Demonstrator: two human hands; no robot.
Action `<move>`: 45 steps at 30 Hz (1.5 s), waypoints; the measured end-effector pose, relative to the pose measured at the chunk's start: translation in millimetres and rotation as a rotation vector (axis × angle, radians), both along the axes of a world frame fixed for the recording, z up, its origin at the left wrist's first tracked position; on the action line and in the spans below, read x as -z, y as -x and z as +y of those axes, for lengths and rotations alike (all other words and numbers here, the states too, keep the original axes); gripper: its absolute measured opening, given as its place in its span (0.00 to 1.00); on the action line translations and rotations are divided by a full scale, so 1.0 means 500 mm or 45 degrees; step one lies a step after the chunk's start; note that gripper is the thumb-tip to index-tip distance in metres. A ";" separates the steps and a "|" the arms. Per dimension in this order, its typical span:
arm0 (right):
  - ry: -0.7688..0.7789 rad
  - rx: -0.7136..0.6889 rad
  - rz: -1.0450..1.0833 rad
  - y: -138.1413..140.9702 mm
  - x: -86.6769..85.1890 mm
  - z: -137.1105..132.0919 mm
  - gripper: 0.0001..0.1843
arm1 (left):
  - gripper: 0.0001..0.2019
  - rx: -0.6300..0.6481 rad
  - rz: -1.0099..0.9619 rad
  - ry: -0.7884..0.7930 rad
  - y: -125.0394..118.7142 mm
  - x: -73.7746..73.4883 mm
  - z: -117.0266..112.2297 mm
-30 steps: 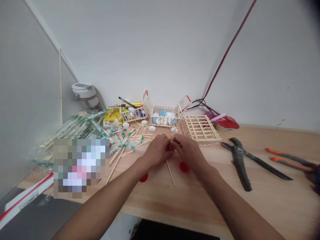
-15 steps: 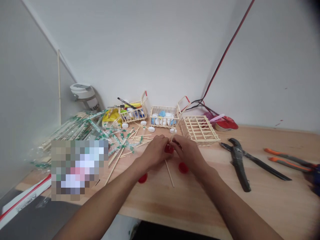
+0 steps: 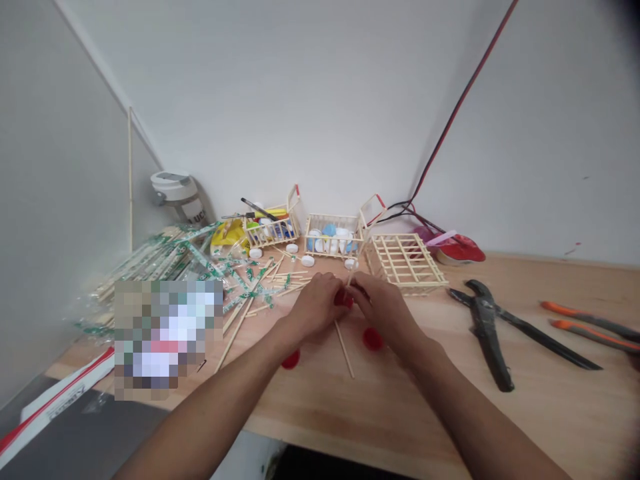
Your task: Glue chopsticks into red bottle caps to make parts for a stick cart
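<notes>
My left hand (image 3: 315,305) and my right hand (image 3: 383,305) meet at the middle of the wooden table (image 3: 450,400). Both pinch a small red cap (image 3: 343,299) with closed fingers. A thin wooden stick (image 3: 344,340) passes through the cap and slants down toward me, with its upper end rising behind my fingers. Two more red caps lie flat on the table: one (image 3: 291,359) under my left wrist, one (image 3: 373,338) beside my right wrist.
Black pliers (image 3: 487,330) and orange-handled cutters (image 3: 590,327) lie on the right. A stick cage frame (image 3: 406,261) and two small stick carts (image 3: 334,235) with bottle caps stand behind my hands. Wrapped chopsticks (image 3: 165,260) pile up on the left, beside a white bottle (image 3: 175,193).
The hands stay together on the red cap and stick. Only the view has shifted slightly.
</notes>
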State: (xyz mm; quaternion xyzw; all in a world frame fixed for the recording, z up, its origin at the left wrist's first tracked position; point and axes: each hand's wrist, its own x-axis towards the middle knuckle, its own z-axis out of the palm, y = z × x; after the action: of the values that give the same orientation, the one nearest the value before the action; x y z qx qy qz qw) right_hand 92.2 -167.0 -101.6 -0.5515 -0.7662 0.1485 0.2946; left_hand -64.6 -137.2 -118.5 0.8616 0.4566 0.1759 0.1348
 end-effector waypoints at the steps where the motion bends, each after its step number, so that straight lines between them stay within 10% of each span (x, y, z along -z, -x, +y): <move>1: 0.006 0.000 0.003 0.000 0.000 0.000 0.11 | 0.06 0.002 0.008 -0.004 0.000 0.000 0.000; 45: -0.001 -0.009 -0.095 -0.001 0.009 0.001 0.11 | 0.08 0.051 0.095 -0.017 0.003 -0.013 -0.002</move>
State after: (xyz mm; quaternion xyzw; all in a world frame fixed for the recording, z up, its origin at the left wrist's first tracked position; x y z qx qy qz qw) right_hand 92.6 -166.4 -106.3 -0.5540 -0.7785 0.1286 0.2657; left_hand -66.3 -138.1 -112.2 0.8774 0.4428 0.1441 0.1154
